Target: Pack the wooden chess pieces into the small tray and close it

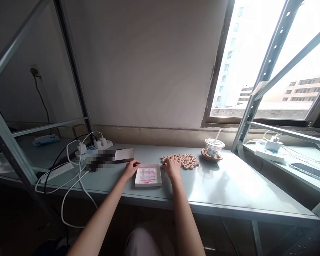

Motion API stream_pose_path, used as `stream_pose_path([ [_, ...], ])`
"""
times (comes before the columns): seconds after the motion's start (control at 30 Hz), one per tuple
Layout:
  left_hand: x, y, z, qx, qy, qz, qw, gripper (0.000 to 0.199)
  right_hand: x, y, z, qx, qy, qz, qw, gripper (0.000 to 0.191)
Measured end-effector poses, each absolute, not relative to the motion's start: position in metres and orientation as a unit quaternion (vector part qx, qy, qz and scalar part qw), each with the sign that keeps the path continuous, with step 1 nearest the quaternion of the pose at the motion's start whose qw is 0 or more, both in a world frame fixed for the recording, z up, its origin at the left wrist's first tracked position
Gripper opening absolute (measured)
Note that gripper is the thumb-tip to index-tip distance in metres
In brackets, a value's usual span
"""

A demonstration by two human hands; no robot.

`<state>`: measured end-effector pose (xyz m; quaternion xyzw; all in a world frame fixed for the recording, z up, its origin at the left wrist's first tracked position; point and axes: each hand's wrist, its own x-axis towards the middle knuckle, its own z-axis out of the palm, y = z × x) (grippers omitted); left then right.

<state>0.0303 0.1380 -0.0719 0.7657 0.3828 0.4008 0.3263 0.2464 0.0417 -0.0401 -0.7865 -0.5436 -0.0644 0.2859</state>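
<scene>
A shallow white box (148, 184) lies on the desk between my hands, open side up, with a clear bag with pink-red markings (148, 175) inside. My left hand (130, 170) is at the box's back left corner, its thumb and fingers curved against the rim. Just right of the box, round wooden Chinese chess pieces (188, 161) with carved characters are spread close together. Over the left end of these pieces rests my right hand (172, 166), palm down, fingers spread and bent onto them. Its fingertips are partly hidden.
Behind my left hand lies a brown-edged box lid (124, 154). Left of it are a power strip (106, 145) with chargers and loose white cables (81, 177). A lidded plastic cup (214, 147) with a straw stands in a brown holder (206, 155). Metal shelf posts (252, 106) flank the desk.
</scene>
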Motion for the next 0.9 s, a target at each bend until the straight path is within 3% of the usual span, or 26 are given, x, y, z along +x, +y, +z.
stream_pose_path([
  [0.23,0.031,0.138,-0.07,0.77,0.384,0.387,0.33,0.022,0.227,0.044,-0.023,-0.692,-0.56,-0.053,0.452,0.027],
  [0.47,0.032,0.132,-0.06,0.785,0.366,0.36,0.346,0.029,0.199,0.047,-0.03,-0.56,-0.723,0.134,0.381,0.026],
  [0.67,0.037,0.135,-0.063,0.784,0.353,0.353,0.368,0.028,0.196,0.052,-0.033,-0.566,-0.75,0.099,0.327,0.015],
  [0.77,0.036,0.134,-0.063,0.785,0.345,0.352,0.376,0.032,0.201,0.051,-0.028,-0.579,-0.729,0.088,0.355,0.016],
  [0.9,0.034,0.131,-0.062,0.772,0.351,0.358,0.39,0.043,0.217,0.053,-0.03,-0.705,-0.591,-0.048,0.39,0.026],
])
